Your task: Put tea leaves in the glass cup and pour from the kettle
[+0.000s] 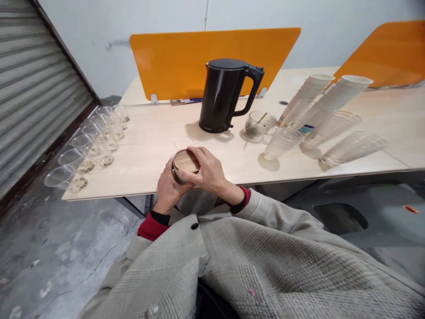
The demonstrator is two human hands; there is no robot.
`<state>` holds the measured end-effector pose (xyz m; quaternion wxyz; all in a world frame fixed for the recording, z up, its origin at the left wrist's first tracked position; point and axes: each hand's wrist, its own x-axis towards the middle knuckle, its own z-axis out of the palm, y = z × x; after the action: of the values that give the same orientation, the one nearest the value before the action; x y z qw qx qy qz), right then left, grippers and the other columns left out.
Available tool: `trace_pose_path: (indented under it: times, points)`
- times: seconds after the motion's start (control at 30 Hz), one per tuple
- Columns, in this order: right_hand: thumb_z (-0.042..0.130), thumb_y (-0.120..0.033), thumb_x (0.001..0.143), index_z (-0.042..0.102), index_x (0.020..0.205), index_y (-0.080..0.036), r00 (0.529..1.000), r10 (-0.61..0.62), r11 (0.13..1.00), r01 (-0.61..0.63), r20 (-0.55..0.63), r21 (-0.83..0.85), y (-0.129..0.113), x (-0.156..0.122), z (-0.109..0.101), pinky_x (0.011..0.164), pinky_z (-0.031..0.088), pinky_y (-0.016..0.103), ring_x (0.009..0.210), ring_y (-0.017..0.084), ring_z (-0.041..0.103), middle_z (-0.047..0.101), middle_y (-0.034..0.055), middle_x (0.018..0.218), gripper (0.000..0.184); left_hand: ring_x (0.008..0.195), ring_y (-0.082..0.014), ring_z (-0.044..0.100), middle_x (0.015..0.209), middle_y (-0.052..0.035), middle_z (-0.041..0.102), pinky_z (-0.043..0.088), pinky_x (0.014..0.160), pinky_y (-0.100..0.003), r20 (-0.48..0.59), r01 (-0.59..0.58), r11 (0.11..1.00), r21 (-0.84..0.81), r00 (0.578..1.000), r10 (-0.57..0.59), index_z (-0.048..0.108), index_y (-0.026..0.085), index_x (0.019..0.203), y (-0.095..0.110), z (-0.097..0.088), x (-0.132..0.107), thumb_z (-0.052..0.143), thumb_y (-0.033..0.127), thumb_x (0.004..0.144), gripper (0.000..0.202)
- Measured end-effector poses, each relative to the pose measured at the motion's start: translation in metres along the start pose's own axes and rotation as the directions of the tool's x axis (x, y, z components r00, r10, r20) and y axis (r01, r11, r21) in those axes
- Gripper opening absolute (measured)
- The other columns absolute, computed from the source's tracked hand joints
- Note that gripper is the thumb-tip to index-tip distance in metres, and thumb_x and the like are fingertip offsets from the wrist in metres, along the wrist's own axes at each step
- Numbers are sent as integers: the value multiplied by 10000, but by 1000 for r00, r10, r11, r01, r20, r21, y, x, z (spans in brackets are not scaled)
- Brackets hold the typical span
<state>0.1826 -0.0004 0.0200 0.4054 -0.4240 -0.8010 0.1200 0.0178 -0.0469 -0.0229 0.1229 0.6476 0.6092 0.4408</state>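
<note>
Near the table's front edge I hold a small canister with a round wooden lid (186, 161). My left hand (168, 188) is wrapped round the canister's side. My right hand (210, 172) grips the lid, fingers over its far edge and thumb at the near side. The lid sits on the canister, and most of the body is hidden by my hands. Just beyond them stands a clear plastic cup (184, 142), faint against the wood. Farther back is a black electric kettle (221, 95), its handle to the right.
At the left, several clear cups (71, 157) stand in rows with dark bits in their bottoms. Right of the kettle is a glass mug (259, 124) holding green leaves. Tilted stacks of plastic cups (345, 126) and paper cups (341, 93) are farther right. An orange divider (169, 62) stands behind.
</note>
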Motion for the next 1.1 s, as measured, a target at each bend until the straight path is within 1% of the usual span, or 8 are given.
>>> trace_pose_path:
  times: [0.17,0.3,0.43,0.6,0.73,0.87,0.97,1.1]
  points:
    - [707,-702,904,678,1345,-192,999,34,985,-28,-30,172,3,6,-3,1045,614,537,1184,346,733,759,165,1291,675,1286,-365,745,1446,-126,733,633,1041,-500,3,55,998,-21,999,-54,504,269,1510,3,-2,0,991,464,650,1008]
    - [656,-735,940,606,1426,-209,983,64,923,6,-169,384,20,12,-16,1153,572,513,1307,310,695,710,153,1414,718,1329,-378,718,1464,-125,718,600,1100,-534,-1,76,996,-51,997,-76,523,269,1498,5,-3,0,1009,474,619,1025]
    - [655,-719,934,603,1434,-223,955,144,979,-101,-258,176,63,3,-34,1154,548,565,1302,343,669,699,162,1401,706,1362,-381,695,1500,-134,692,561,1160,-547,-7,56,994,-90,998,-56,519,259,1503,1,-1,-1,1012,472,614,1039]
    - [690,-671,884,632,1392,-198,942,304,927,-327,-141,-185,112,-22,-44,1034,580,590,1221,403,666,704,207,1325,697,1348,-375,702,1481,-119,703,564,1155,-541,-21,46,995,-92,999,-48,518,280,1510,-3,1,-1,1012,484,624,1035]
    - [728,-600,879,636,1397,-126,955,294,898,-287,-31,-333,121,-31,-45,1080,550,587,1236,428,649,690,252,1336,708,1346,-381,699,1470,-121,706,558,1160,-550,-20,50,996,-70,998,-51,523,278,1511,-4,0,-1,1013,490,626,1034]
    - [752,-613,878,639,1400,-124,970,245,917,-233,-4,-324,127,-35,-45,1123,521,598,1279,438,635,675,268,1400,725,1352,-374,698,1487,-128,696,552,1169,-552,-12,47,996,-74,999,-48,509,277,1532,-5,-1,-2,999,501,658,1027]
    - [753,-677,864,638,1396,-146,956,260,938,-283,-135,-199,140,-37,-51,1102,533,612,1280,428,651,680,268,1419,760,1360,-370,697,1492,-132,694,560,1162,-537,-24,28,997,-70,999,-30,510,276,1534,-7,-1,-3,996,511,664,1024]
    - [691,-673,902,574,1458,-172,835,355,925,-380,-421,27,162,-24,-71,873,627,525,990,314,739,752,207,1270,757,1341,-377,707,1496,-133,693,580,1136,-533,-50,15,999,-35,999,-16,523,284,1526,-10,0,-4,999,535,652,1026]
